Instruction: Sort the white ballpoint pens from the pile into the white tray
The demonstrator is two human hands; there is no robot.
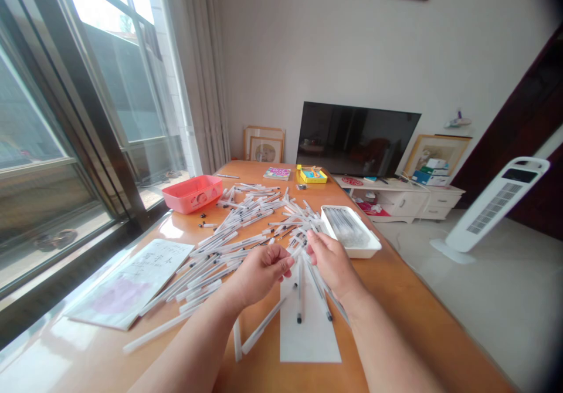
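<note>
Above a large spread of pens and clear pen barrels point(237, 223), my left hand point(264, 268) is closed in a pinch, thumb against fingers. My right hand point(331, 263) is pinched as well, a short gap to its right. Whatever the fingertips hold is too small and blurred to name. Under the hands lies a white paper sheet point(310, 343), with several black-tipped pens point(299, 302) across its upper part. Just beyond my right hand stands a white tray point(373, 247) of neatly lined-up pens point(345, 223).
A pink basket point(191, 196) stands at the left table edge, with small black caps point(203, 216) nearby. A writing booklet point(132, 284) lies front left. A yellow box point(312, 175) and a purple booklet point(277, 173) rest at the far end. The table's right edge drops to the floor.
</note>
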